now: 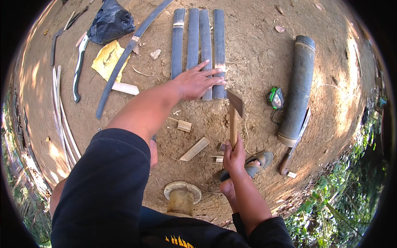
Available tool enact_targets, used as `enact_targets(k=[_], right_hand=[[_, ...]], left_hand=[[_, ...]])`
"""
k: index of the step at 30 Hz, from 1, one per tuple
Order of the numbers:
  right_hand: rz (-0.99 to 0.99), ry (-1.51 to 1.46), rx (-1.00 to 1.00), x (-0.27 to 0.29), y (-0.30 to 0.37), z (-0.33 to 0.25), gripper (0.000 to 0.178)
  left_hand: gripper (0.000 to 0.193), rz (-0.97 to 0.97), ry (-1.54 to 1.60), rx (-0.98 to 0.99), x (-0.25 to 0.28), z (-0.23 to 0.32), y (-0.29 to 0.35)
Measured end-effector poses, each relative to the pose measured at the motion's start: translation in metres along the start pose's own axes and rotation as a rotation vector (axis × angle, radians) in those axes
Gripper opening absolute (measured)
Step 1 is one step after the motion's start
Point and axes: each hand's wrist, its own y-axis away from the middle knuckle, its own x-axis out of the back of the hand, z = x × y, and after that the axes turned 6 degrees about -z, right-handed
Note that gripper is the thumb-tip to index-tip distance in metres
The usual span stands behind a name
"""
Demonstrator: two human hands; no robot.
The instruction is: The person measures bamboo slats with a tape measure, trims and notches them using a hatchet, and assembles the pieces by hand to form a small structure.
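Observation:
Several dark split-bamboo slats [192,39] lie side by side on the dirt ahead of me, running away from me. My left hand [200,82] rests across their near ends with its fingers spread. In my right hand [235,156] is a hatchet [233,124], gripped low on its wooden handle. Its metal head points up, just right of the slats' near ends and close to my left fingertips. Small bamboo offcuts [194,149] are scattered on the ground between my arms.
To the right lie a thick bamboo pole [298,82], a green-and-black tape measure [275,98] and a machete [294,142]. On the left are a long bamboo slat [120,62], a white-handled saw [78,68], a black plastic bag [111,22], a yellow sheet [106,59] and thin strips [62,115].

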Motion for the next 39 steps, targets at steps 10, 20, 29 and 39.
enact_targets(k=[10,20,29,39], right_hand=[[0.031,0.081,0.1,0.004,-0.006,0.007,0.052],[-0.035,-0.009,-0.043,0.023,-0.01,-0.02,0.051],[-0.073,0.07,-0.005,0.055,-0.012,-0.038,0.051],[-0.044,0.162,0.02,0.054,-0.018,-0.027,0.053]], left_hand=[[0.055,-0.006,-0.038,-0.005,0.002,-0.002,-0.002],[0.056,-0.043,-0.024,0.029,0.004,0.004,0.0],[0.053,-0.048,-0.031,0.048,-0.003,0.005,-0.001],[0.053,-0.057,-0.049,0.04,0.006,-0.002,-0.012]])
